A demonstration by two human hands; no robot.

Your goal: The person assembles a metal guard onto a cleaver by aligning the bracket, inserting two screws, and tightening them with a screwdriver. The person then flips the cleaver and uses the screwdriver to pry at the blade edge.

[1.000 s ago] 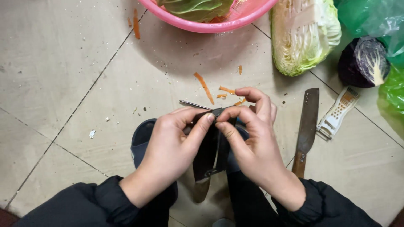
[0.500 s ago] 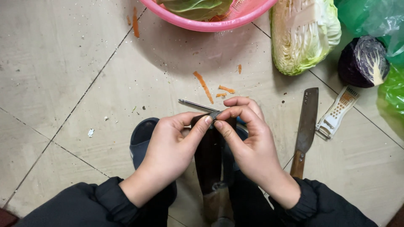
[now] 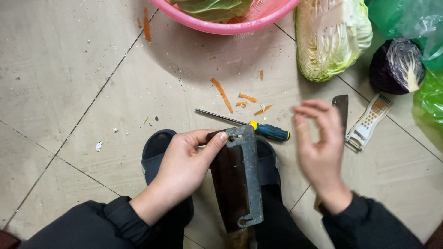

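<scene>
left hand (image 3: 184,170) fingers grip slicer blade (image 3: 240,180); right hand (image 3: 318,147) fingers loosely curled, empty, beside it

Our right hand (image 3: 319,147) was smeared by motion blur, so we could not tell how its fingers (image 3: 308,110) were set. It hid part of the knife (image 3: 342,107) behind it. The top edge cut off the pink basin (image 3: 240,25) and the halved cabbage (image 3: 330,44); the green bags (image 3: 415,23) ran off the right. The metal slicer's (image 3: 240,184) lower end was lost against our dark trousers (image 3: 281,226).
</scene>
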